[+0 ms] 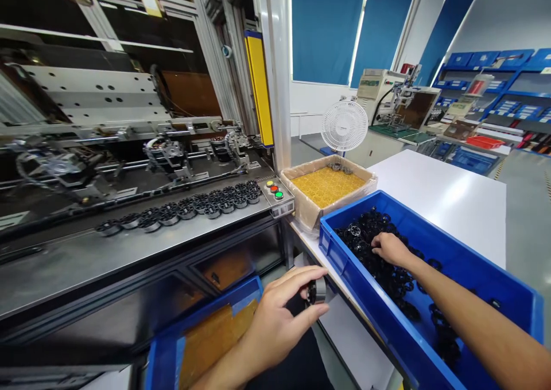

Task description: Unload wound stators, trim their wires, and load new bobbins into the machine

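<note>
Ring (317, 291) sits beside the bin (370, 292), gripped between thumb and fingers of the left hand (275, 315). Right hand (391, 249) is inside the bin, fingers curled at the black parts (390, 278); cannot tell if gripping. Judgement: pinch one rim, lift straight, avoid snagging. Bin walls limit sideways travel; freest room lies above the bin.

Blue bin wall (379, 298) between both hands; open air above it.

Left hand (286, 309) curls, thumb opposing fingers; right arm reaches forward, fingers bent.
</note>
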Available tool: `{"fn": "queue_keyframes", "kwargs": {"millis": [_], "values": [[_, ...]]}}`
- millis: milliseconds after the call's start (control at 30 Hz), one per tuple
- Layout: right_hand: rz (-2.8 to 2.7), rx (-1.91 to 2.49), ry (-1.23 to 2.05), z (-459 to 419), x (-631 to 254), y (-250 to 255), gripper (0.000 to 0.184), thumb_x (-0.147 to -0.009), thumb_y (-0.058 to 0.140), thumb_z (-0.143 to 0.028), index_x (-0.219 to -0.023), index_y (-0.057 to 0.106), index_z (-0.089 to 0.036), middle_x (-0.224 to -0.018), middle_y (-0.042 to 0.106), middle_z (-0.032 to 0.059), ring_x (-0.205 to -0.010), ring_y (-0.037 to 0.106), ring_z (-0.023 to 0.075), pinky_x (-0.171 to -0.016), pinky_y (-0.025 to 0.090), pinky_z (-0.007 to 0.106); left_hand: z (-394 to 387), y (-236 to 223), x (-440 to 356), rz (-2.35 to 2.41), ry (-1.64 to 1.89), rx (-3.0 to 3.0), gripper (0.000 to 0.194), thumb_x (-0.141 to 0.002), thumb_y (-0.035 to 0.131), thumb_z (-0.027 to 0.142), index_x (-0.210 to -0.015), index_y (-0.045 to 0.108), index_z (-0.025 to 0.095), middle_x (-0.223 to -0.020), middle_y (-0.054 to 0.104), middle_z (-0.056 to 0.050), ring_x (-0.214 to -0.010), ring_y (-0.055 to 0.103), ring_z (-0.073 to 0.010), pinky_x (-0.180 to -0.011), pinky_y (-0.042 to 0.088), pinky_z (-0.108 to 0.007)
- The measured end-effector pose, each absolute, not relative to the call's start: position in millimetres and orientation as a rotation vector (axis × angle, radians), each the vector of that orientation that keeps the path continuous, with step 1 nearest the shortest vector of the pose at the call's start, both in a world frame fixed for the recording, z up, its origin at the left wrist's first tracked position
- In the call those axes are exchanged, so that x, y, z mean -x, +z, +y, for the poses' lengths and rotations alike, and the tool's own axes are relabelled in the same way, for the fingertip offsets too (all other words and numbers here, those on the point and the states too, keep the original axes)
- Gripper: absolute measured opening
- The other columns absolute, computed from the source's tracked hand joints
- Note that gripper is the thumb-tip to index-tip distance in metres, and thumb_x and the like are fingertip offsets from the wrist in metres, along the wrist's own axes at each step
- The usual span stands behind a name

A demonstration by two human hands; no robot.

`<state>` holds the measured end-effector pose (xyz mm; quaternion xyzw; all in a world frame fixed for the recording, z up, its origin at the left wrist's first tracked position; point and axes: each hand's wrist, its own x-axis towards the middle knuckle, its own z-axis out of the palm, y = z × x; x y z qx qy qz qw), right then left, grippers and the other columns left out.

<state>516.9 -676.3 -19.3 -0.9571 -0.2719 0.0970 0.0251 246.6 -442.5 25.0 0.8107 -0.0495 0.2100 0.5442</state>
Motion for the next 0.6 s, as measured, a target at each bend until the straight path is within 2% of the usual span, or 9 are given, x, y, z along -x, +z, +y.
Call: {"fn": "queue_keyframes", "kwargs": {"millis": [167, 233, 300, 400, 433, 500, 600], "values": [[-0.819, 3.055, 0.128, -671, -509, 11, 0.024, -0.096, 0.059, -0.034, -0.109, 0.064, -0.015, -0.106, 0.068, 0.0057, -0.096, 0.066, 0.0186, -0.087, 0.055, 0.041, -440, 27, -243, -0.113, 0.396, -1.769, 0.040, -0.082, 0.073, 0.023, -0.121, 0.068, 0.028, -0.103, 0.074, -0.004, -0.079, 0.060, -0.0135, -0.080, 0.050, -0.026], [-0.806, 3.089, 0.022, -670, -502, 23, 0.023, -0.096, 0.058, -0.033, -0.108, 0.064, -0.015, -0.103, 0.069, 0.0052, -0.094, 0.067, 0.0184, -0.087, 0.055, 0.041, -442, 29, -243, -0.081, 0.295, -1.556, 0.039, -0.083, 0.071, 0.021, -0.122, 0.068, 0.026, -0.111, 0.073, -0.006, -0.083, 0.062, -0.0129, -0.081, 0.051, -0.025], [-0.801, 3.113, -0.031, -670, -496, 33, 0.016, -0.093, 0.061, -0.027, -0.097, 0.066, -0.013, -0.093, 0.069, 0.0049, -0.087, 0.068, 0.0185, -0.082, 0.056, 0.040, -444, 30, -243, -0.052, 0.205, -1.338, 0.042, -0.080, 0.074, 0.019, -0.122, 0.067, 0.022, -0.115, 0.072, -0.008, -0.086, 0.064, -0.0129, -0.083, 0.052, -0.025], [-0.854, 3.077, -0.035, -668, -483, 44, 0.011, -0.081, 0.068, -0.013, -0.070, 0.064, -0.012, -0.071, 0.067, 0.0070, -0.070, 0.067, 0.0216, -0.069, 0.055, 0.039, -446, 30, -245, -0.021, 0.169, -1.173, 0.048, -0.068, 0.085, 0.016, -0.114, 0.071, 0.017, -0.105, 0.074, -0.008, -0.080, 0.065, -0.0108, -0.080, 0.054, -0.023], [-0.897, 3.031, -0.048, -666, -475, 47, 0.012, -0.079, 0.067, -0.011, -0.068, 0.063, -0.013, -0.069, 0.066, 0.0081, -0.068, 0.067, 0.0223, -0.067, 0.055, 0.038, -446, 29, -245, -0.017, 0.178, -1.146, 0.049, -0.064, 0.087, 0.015, -0.111, 0.072, 0.016, -0.102, 0.075, -0.008, -0.077, 0.065, -0.0099, -0.078, 0.054, -0.022], [-1.007, 2.913, -0.092, -657, -451, 53, 0.006, -0.083, 0.062, -0.015, -0.078, 0.065, -0.015, -0.077, 0.069, 0.0092, -0.073, 0.068, 0.0219, -0.072, 0.055, 0.036, -448, 28, -247, -0.016, 0.188, -1.097, 0.052, -0.060, 0.089, 0.012, -0.109, 0.072, 0.016, -0.102, 0.076, -0.007, -0.075, 0.066, -0.0095, -0.077, 0.055, -0.022], [-1.223, 2.522, -0.217, -642, -400, 60, 0.013, -0.095, 0.050, -0.025, -0.097, 0.062, -0.020, -0.096, 0.068, 0.0070, -0.091, 0.067, 0.0171, -0.085, 0.054, 0.030, -451, 27, -248, -0.017, 0.144, -1.012, 0.054, -0.056, 0.090, 0.008, -0.107, 0.071, 0.017, -0.102, 0.076, -0.007, -0.078, 0.070, -0.0115, -0.075, 0.056, -0.023]]}}
